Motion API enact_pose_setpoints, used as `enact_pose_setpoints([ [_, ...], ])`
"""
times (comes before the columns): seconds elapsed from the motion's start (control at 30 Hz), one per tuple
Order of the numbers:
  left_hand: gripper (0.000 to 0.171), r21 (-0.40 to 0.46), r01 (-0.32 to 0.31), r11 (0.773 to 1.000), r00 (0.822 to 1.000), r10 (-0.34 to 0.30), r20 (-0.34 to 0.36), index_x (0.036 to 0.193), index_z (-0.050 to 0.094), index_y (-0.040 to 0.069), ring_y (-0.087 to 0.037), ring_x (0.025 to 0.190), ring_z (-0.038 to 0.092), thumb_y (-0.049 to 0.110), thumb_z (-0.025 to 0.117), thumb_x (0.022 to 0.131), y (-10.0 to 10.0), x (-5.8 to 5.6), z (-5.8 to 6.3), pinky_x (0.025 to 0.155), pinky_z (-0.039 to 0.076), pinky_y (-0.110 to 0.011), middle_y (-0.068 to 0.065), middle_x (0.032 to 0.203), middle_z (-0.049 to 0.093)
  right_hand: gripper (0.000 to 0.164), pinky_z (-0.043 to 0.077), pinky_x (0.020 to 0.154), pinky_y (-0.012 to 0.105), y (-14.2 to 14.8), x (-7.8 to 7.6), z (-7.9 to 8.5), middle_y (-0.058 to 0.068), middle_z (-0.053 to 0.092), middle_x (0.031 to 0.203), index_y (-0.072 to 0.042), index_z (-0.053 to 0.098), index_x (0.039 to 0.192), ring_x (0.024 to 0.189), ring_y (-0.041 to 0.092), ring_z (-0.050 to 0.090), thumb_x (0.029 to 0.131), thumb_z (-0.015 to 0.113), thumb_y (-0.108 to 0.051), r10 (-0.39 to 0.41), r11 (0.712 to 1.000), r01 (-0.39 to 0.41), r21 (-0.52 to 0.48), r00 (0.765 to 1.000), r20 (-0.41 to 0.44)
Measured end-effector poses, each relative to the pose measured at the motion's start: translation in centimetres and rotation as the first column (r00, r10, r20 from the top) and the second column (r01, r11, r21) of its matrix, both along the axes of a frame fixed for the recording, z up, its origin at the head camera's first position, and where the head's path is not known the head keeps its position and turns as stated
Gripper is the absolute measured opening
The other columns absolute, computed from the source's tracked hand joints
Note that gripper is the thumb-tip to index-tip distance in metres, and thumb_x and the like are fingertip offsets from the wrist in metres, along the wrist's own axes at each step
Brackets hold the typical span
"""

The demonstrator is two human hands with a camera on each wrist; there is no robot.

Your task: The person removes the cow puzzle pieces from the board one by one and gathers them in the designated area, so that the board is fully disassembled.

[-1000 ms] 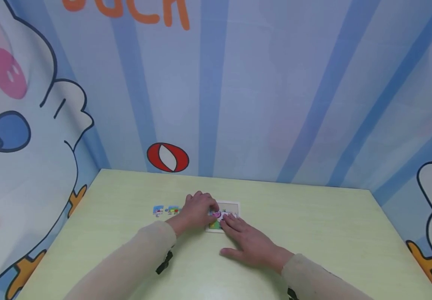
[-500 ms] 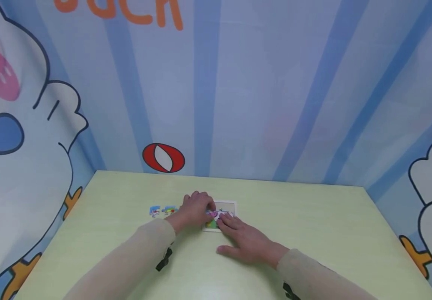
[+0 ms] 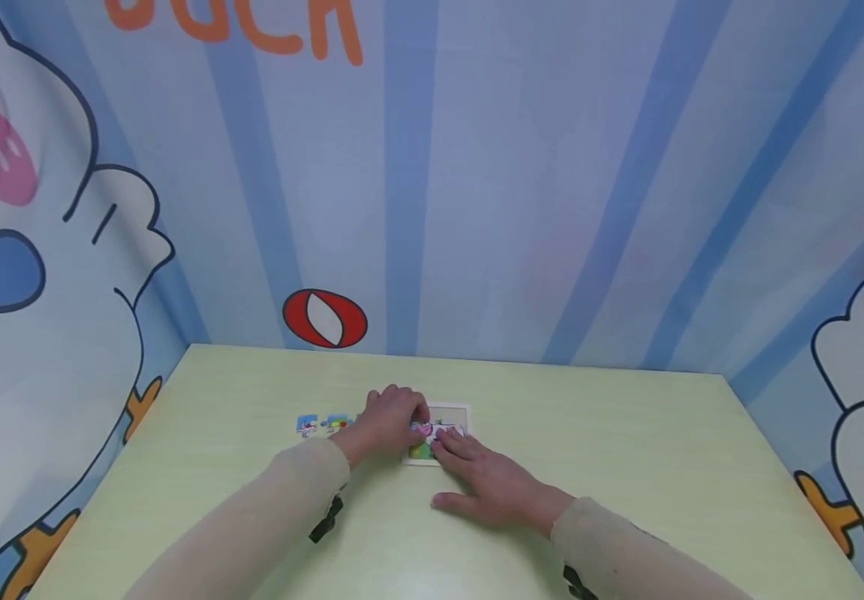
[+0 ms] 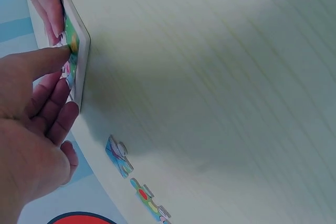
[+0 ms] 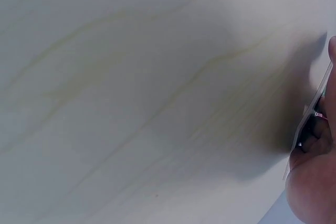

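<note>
A small jigsaw puzzle [image 3: 422, 452] with a pink cartoon figure and green ground lies in a white-rimmed tray [image 3: 467, 417]. My left hand [image 3: 389, 423] is over the tray's left side. Its thumb and curled fingers pinch at a puzzle piece [image 4: 72, 62] there; the hand covers most of that piece. From the right, my right hand [image 3: 495, 485] rests straight fingers on the puzzle, thumb spread toward the table. In the right wrist view, only part of the right hand [image 5: 315, 182] shows at the edge, beside the tray's rim.
Loose puzzle pieces lie on the pale wooden table [image 3: 611, 450] left of the tray: a blue one [image 3: 307, 424] and a green one with a red spot [image 3: 337, 422]. Another loose piece [image 4: 118, 156] lies nearer the left hand. A striped blue backdrop [image 3: 476, 208] stands behind the table.
The whole head view has shifted slightly, so everything sits a little further left. Both hands keep nearly the same places on the puzzle.
</note>
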State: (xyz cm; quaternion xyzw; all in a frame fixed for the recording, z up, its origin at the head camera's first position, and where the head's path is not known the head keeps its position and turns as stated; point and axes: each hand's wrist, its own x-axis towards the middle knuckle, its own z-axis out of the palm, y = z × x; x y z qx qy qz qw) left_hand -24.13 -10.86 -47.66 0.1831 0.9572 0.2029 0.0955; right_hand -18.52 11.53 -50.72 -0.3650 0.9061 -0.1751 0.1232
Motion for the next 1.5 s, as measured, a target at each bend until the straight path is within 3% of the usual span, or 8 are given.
enact_pose_setpoints([
  [0.5,0.014,-0.004,-0.004,1.000,1.000,0.004,-0.010,0.109,0.078,0.018,-0.022,0.107,0.054,0.021,0.082,0.096,-0.3,-0.2,-0.2,0.103,0.040,-0.053,0.003,0.104,0.070,0.082,0.028,0.127,0.050,0.0,-0.1,-0.2,0.006,0.021,0.177,-0.014,0.031,0.169,0.164,0.029,0.017,0.106,0.054,-0.062,0.000,1.000,0.000,0.015,1.000,-0.012],
  [0.73,0.007,0.039,0.009,0.999,1.000,-0.008,-0.015,0.102,0.076,0.019,-0.022,0.104,0.055,0.019,0.081,0.097,-0.4,0.1,0.6,0.099,0.039,-0.054,0.002,0.100,0.069,0.083,0.029,0.127,0.049,0.0,-0.2,-0.2,0.005,0.021,0.177,-0.015,0.031,0.169,0.164,0.027,0.017,0.105,0.055,-0.062,-0.011,1.000,0.011,0.025,1.000,-0.004],
  [1.03,0.007,0.071,0.020,0.997,1.000,-0.019,-0.010,0.094,0.073,0.018,-0.020,0.099,0.056,0.014,0.078,0.098,-0.5,-0.2,0.5,0.100,0.039,-0.053,0.008,0.089,0.067,0.082,0.028,0.127,0.049,0.0,-0.1,-0.1,0.007,0.022,0.177,-0.014,0.032,0.168,0.164,0.028,0.018,0.106,0.055,-0.061,-0.004,1.000,0.004,0.013,1.000,-0.003],
  [1.3,0.007,0.107,0.044,0.993,0.999,-0.043,-0.016,0.094,0.074,0.017,-0.018,0.098,0.058,0.012,0.077,0.098,-1.3,-0.4,0.9,0.103,0.040,-0.054,0.009,0.091,0.070,0.082,0.028,0.127,0.049,0.0,-0.1,-0.2,0.006,0.022,0.177,-0.013,0.033,0.168,0.164,0.028,0.019,0.106,0.057,-0.060,-0.003,1.000,0.003,0.008,1.000,-0.017],
  [1.5,0.008,0.120,0.028,0.992,1.000,-0.028,0.002,0.094,0.074,0.019,-0.016,0.094,0.059,0.013,0.077,0.099,-2.3,-0.5,1.8,0.102,0.041,-0.054,0.011,0.091,0.070,0.082,0.027,0.128,0.048,0.0,-0.1,-0.1,0.007,0.023,0.177,-0.013,0.033,0.168,0.164,0.029,0.019,0.105,0.057,-0.060,-0.005,1.000,0.005,0.013,1.000,-0.024],
])
